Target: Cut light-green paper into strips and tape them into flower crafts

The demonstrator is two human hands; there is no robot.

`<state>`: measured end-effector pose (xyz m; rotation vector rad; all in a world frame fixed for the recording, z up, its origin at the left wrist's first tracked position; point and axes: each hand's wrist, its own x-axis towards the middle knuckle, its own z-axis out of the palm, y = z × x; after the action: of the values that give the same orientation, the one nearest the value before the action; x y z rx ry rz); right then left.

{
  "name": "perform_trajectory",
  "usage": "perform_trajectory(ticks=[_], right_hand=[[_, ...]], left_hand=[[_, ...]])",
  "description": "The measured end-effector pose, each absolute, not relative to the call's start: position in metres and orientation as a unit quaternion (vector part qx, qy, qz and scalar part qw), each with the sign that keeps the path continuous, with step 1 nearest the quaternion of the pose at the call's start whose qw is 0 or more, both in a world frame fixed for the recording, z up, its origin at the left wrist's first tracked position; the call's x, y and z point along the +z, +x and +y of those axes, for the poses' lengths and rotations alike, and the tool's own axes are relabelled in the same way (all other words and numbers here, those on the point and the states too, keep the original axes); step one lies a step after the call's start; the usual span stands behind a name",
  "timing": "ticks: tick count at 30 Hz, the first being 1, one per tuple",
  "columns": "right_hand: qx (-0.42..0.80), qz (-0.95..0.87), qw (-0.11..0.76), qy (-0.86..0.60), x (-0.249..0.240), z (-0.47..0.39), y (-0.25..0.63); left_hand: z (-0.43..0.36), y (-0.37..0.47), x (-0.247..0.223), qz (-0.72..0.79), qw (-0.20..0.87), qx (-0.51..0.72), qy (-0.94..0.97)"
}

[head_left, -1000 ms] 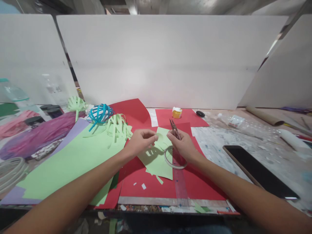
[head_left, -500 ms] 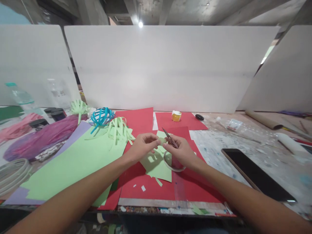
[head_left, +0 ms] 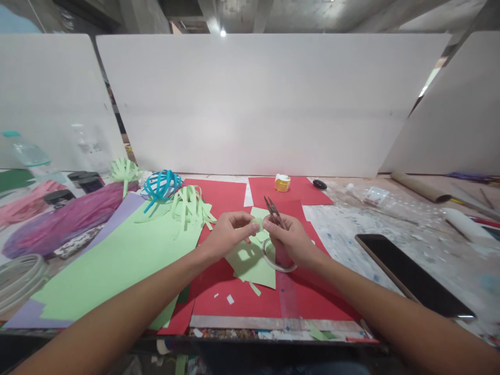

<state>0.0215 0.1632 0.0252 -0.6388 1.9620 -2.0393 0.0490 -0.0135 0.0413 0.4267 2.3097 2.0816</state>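
My left hand [head_left: 234,233] pinches a small piece of light green paper [head_left: 257,225] between thumb and fingers. Just across from it, my right hand [head_left: 288,237] is closed around a pair of small scissors [head_left: 272,207], whose tips point up and away from me. The right thumb and fingertip also meet the paper piece's edge; whether they grip it I cannot tell. Below the hands lie a cut light green sheet [head_left: 253,268] and a white ring [head_left: 280,269], partly hidden by the right hand. Red paper [head_left: 219,304] is spread underneath.
Left are large green sheets [head_left: 105,265], green paper strips [head_left: 187,205], a blue strip ball [head_left: 162,185] and a pink plastic bag [head_left: 74,213]. A yellow jar [head_left: 282,183] stands behind. Right lies a phone [head_left: 410,273]. A clear ruler [head_left: 288,299] lies near the front edge.
The scissors have turned in my right hand, their tips now more upright. Both hands remain close together at the small green paper piece. The view has tipped slightly.
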Motion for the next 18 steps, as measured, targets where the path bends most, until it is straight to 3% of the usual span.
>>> perform_trajectory(ticks=[8,18], right_hand=[[-0.722,0.627,0.203,-0.21,0.0261,0.1649,0.0204],[-0.721,0.605,0.279,-0.191,0.0284,0.167,0.0213]], left_hand=[[-0.0147,0.05,0.041,0.792,-0.008,0.595,0.138],[-0.0135,0.0558,0.0433,0.834,-0.159,0.488,0.202]])
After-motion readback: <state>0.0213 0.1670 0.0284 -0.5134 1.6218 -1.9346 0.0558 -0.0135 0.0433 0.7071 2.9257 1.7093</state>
